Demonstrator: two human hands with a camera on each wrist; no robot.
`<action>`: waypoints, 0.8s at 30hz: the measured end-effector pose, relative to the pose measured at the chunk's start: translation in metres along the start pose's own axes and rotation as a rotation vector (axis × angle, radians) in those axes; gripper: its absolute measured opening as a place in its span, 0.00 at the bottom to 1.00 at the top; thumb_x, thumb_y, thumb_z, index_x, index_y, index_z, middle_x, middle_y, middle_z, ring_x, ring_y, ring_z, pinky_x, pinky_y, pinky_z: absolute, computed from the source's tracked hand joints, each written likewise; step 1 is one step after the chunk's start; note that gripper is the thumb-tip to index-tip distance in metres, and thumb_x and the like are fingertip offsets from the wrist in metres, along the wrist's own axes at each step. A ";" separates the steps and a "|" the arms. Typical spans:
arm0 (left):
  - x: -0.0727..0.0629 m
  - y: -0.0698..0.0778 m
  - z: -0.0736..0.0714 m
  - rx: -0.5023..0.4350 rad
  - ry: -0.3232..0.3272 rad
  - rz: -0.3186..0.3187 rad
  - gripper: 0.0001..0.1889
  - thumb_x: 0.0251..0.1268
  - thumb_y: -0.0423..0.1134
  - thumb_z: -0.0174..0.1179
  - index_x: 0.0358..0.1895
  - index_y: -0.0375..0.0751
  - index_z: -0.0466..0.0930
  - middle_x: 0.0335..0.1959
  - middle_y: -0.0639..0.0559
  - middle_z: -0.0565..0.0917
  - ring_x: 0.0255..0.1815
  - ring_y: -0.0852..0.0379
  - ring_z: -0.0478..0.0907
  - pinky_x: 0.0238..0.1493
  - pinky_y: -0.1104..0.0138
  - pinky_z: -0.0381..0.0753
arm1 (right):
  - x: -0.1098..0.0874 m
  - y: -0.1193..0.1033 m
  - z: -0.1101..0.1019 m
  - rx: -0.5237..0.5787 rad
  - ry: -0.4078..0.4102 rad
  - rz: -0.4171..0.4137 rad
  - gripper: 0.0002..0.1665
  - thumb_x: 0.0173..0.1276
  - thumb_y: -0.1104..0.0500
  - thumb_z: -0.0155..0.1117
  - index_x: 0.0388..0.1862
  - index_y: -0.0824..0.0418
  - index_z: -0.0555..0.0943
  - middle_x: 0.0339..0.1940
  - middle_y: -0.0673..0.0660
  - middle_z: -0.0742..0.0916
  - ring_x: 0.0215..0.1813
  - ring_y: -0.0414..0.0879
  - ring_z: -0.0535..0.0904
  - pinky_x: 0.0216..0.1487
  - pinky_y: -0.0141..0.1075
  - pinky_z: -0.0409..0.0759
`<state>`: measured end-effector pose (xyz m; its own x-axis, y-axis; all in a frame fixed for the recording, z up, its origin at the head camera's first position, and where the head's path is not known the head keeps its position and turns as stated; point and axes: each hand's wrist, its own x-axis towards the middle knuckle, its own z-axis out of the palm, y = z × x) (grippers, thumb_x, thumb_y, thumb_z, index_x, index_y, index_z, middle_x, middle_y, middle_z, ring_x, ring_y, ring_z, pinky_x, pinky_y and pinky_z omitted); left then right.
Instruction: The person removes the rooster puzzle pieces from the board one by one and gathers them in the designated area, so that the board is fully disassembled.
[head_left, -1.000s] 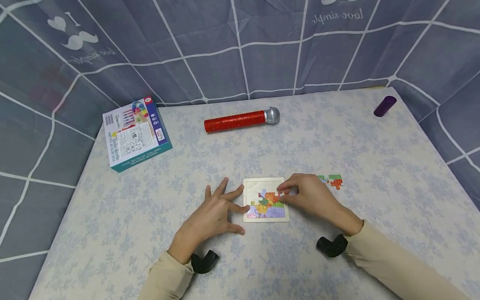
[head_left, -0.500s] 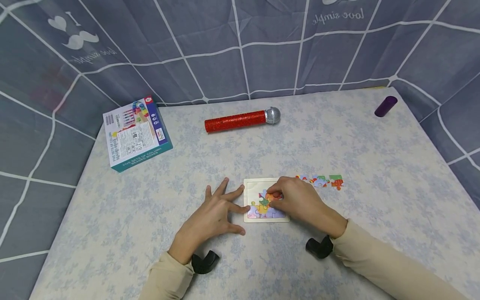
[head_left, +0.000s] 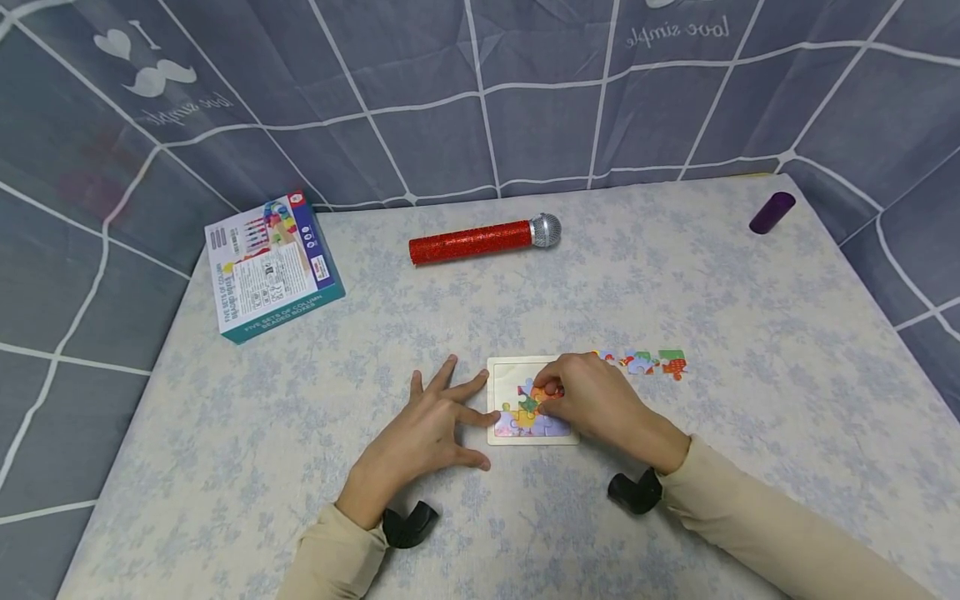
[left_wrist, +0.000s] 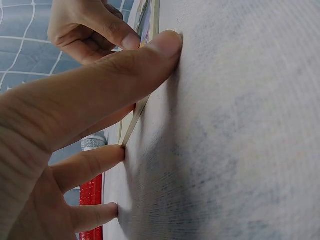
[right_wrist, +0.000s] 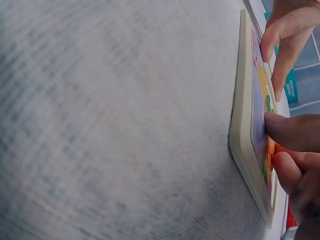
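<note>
A small jigsaw puzzle in a pale square tray point(head_left: 512, 360) lies flat on the table, its lower part filled with colourful pieces. My left hand point(head_left: 427, 425) has its fingers spread at the tray's left side, fingertips touching its edge. In the left wrist view the left thumb point(left_wrist: 162, 45) rests near the tray's border. My right hand point(head_left: 603, 408) reaches over the tray's right half, thumb and finger pinching an orange puzzle piece mostly hidden by them. The right wrist view shows the right thumb point(right_wrist: 285, 130) down on the puzzle. Several loose pieces point(head_left: 672, 362) lie right of the tray.
A red glittery microphone point(head_left: 476, 242) lies farther back. At the back left stands a boxed toy set point(head_left: 273, 267), and a purple cylinder point(head_left: 771, 212) lies at the back right. A grey curtain point(head_left: 420, 75) with white lines hangs behind the table.
My right hand has shifted left, from the puzzle's right edge to its middle, uncovering more loose pieces. It has barely moved in the last half second. The left hand has stayed in place.
</note>
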<state>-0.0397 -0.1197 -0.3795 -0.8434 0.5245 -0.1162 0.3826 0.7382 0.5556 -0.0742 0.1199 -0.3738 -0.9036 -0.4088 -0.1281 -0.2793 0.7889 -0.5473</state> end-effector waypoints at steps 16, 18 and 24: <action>0.000 -0.001 0.000 0.002 0.002 -0.004 0.30 0.36 0.51 0.80 0.50 0.50 0.88 0.72 0.48 0.67 0.77 0.33 0.43 0.63 0.27 0.37 | -0.001 -0.003 0.001 -0.028 0.021 0.024 0.10 0.53 0.62 0.76 0.34 0.54 0.85 0.26 0.43 0.83 0.28 0.36 0.75 0.27 0.34 0.72; 0.000 -0.001 0.000 0.005 0.002 -0.008 0.30 0.36 0.51 0.80 0.50 0.50 0.88 0.72 0.49 0.67 0.77 0.33 0.43 0.63 0.27 0.37 | -0.002 -0.002 0.002 -0.022 0.026 0.020 0.11 0.52 0.62 0.76 0.34 0.54 0.84 0.27 0.43 0.83 0.28 0.36 0.75 0.27 0.34 0.72; 0.000 -0.001 0.000 0.008 -0.007 -0.006 0.31 0.36 0.51 0.80 0.51 0.50 0.87 0.72 0.48 0.66 0.78 0.34 0.42 0.63 0.27 0.37 | -0.003 0.008 0.002 0.094 0.034 -0.039 0.08 0.58 0.60 0.74 0.34 0.52 0.83 0.26 0.42 0.83 0.29 0.35 0.76 0.31 0.34 0.74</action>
<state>-0.0401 -0.1199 -0.3799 -0.8430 0.5232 -0.1248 0.3811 0.7447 0.5479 -0.0726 0.1263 -0.3796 -0.9038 -0.4207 -0.0780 -0.2836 0.7255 -0.6271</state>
